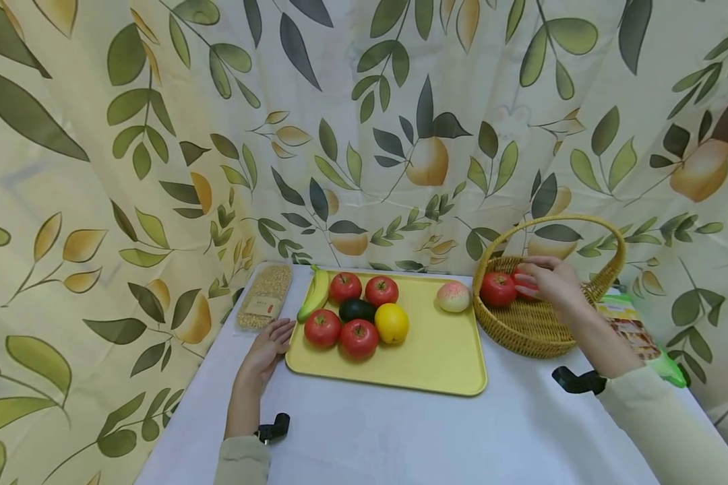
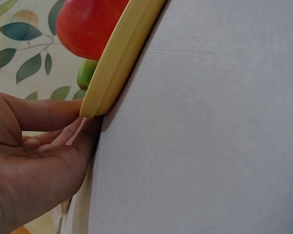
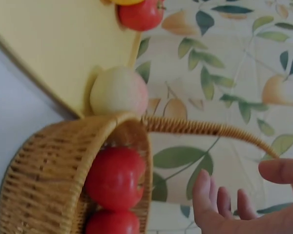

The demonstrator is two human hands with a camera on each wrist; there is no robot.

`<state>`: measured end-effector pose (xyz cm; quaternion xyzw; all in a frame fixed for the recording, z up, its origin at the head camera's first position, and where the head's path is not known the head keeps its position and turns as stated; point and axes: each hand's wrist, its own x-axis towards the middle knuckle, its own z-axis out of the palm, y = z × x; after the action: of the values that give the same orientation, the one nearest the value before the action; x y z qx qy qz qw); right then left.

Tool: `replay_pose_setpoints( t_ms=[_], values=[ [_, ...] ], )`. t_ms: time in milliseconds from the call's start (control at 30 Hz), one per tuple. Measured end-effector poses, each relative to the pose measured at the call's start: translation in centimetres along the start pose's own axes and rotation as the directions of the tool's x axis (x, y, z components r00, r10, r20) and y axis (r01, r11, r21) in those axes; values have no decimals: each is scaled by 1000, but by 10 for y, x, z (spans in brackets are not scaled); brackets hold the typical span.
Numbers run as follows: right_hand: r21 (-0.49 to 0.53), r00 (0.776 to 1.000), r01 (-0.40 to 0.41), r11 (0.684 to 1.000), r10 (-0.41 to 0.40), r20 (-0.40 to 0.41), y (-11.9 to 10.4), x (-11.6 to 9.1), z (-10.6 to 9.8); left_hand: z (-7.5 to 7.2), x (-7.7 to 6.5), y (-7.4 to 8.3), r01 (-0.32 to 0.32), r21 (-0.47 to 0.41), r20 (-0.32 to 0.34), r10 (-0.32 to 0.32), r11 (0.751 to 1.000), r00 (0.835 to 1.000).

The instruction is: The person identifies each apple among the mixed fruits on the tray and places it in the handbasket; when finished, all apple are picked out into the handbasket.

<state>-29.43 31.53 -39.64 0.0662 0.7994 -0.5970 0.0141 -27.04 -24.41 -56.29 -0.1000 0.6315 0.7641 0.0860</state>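
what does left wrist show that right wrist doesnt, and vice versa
Only the left wrist view shows the left hand, touching the tray, and the banana tip. Only the right wrist view shows the right hand, wicker basket, two red apples inside it, peach and a sliver of yellow fruit. Both show the tray, a red apple on it, patterned curtain and white tabletop.

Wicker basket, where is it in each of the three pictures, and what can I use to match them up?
Head: the wicker basket stands right of centre, just right of the yellow tray.
Left wrist: not in this picture.
Right wrist: lower left, cut off by the bottom edge.
Shared landmark: the yellow tray, near the middle in the head view, towards the upper left in both wrist views.
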Motion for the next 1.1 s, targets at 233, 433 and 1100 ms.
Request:
replay_pose_setpoints(
  t_ms=[233, 433, 1100],
  values=[
    [18, 997, 53, 998, -54, 62, -7, -13, 15, 0, -1, 2, 11, 4, 10, -11, 1000, 1000],
    [-5, 995, 57, 998, -56, 84, -12, -20, 29, 1, -1, 2, 9, 11, 10, -9, 1000, 1000],
    [29, 964, 25, 999, -32, 263, -11, -28, 84, 1, -2, 2, 20, 15, -10, -19, 1000, 1000]
  ],
)
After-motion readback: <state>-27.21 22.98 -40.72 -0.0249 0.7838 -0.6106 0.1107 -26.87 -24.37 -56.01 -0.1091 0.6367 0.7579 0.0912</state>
